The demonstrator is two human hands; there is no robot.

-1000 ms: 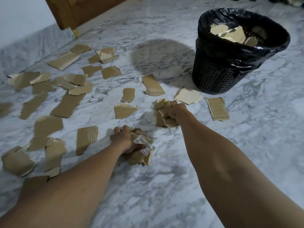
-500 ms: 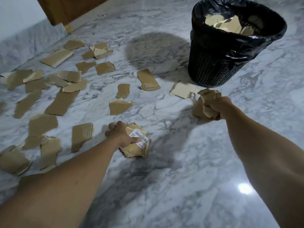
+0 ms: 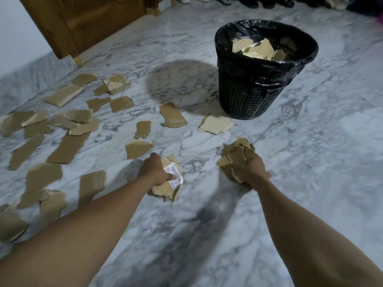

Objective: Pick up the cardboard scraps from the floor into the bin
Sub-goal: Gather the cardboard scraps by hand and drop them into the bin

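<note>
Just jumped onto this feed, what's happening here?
A person is clearing torn cardboard off the marble floor. The left hand grips a wad of scraps with a white barcode label on top. The right hand grips a second wad. The black-lined bin stands ahead on the right, with cardboard pieces already inside. Many loose scraps lie spread out to the left, and a pale piece lies by the bin's base.

right hand (image 3: 249, 169) moved right, bundle (image 3: 236, 156) bigger, one floor scrap gone
</note>
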